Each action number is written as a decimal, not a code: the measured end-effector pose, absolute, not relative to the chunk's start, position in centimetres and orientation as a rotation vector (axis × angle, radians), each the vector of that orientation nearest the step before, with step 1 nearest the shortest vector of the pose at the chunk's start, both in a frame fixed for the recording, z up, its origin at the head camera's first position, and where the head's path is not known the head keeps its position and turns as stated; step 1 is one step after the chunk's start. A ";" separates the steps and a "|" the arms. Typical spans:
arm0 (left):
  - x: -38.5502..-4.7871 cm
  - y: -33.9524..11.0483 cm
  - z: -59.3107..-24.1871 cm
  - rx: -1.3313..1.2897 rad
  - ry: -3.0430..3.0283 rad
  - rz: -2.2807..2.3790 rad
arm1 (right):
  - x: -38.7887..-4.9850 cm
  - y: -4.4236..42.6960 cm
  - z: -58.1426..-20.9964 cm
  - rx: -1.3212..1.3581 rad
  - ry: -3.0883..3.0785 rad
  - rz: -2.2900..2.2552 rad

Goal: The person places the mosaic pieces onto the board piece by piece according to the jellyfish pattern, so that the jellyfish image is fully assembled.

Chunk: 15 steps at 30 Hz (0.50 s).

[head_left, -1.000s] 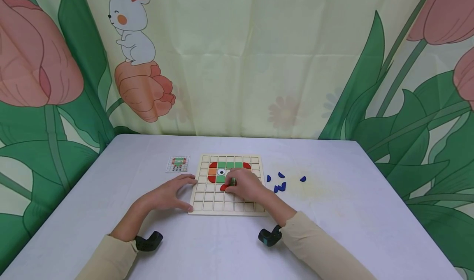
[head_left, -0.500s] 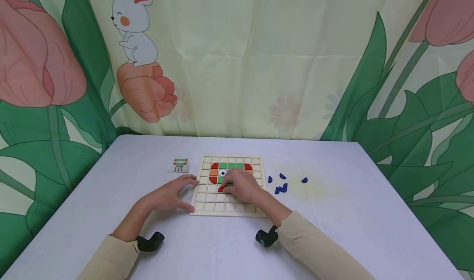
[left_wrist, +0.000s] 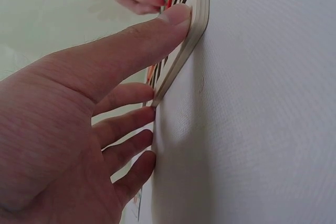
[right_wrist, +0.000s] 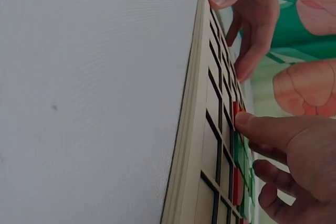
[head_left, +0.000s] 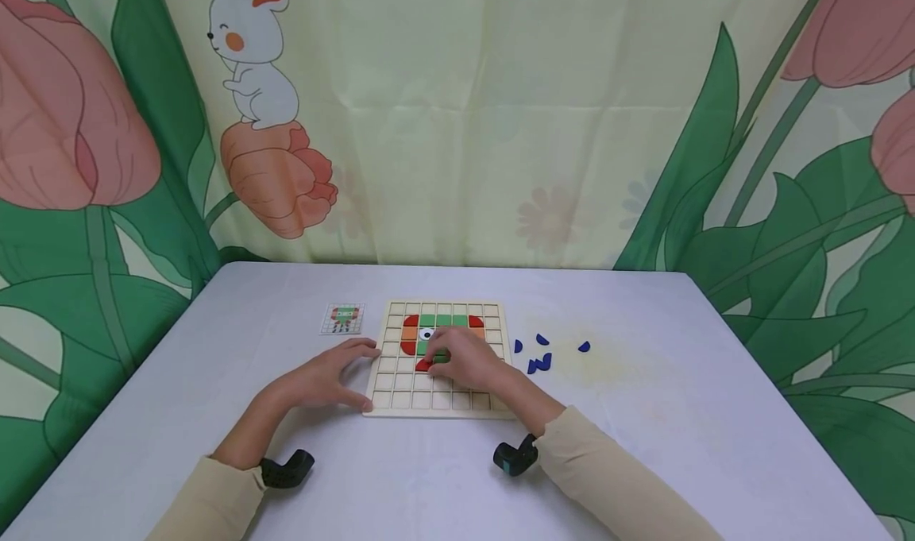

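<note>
A wooden grid board lies on the table, with red, orange and green pieces and a round eye piece set in its upper cells. My right hand is over the middle of the board, thumb and fingertips pinching a small red piece at a cell below the green ones. In the right wrist view the thumb tip touches this red piece; its far side is hidden. My left hand touches the board's left side with extended fingers, its thumb on the near left corner, as the left wrist view also shows.
Several dark blue pieces lie loose to the right of the board. A small pattern card with a gridded figure lies at its upper left. Behind the white-covered table hangs a printed curtain.
My right hand has shifted slightly left along the board with the red piece, which now sits one cell or so further left. The left hand stays at the board's edge.
</note>
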State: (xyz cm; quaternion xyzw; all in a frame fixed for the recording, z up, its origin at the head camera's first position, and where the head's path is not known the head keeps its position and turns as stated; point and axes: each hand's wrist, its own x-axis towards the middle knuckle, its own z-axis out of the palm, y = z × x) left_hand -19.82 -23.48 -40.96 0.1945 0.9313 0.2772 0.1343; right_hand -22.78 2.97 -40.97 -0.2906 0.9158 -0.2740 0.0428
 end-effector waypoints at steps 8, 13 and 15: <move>-20.0 -23.5 -41.3 0.555 2.704 0.803 | -22.6 5.1 -40.8 -0.880 2.758 -0.912; -20.1 -23.6 -41.5 0.542 2.707 0.809 | -22.6 6.4 -40.8 -0.839 2.763 -0.953; -20.1 -23.6 -41.5 0.544 2.706 0.809 | -22.5 6.9 -40.8 -0.801 2.771 -0.954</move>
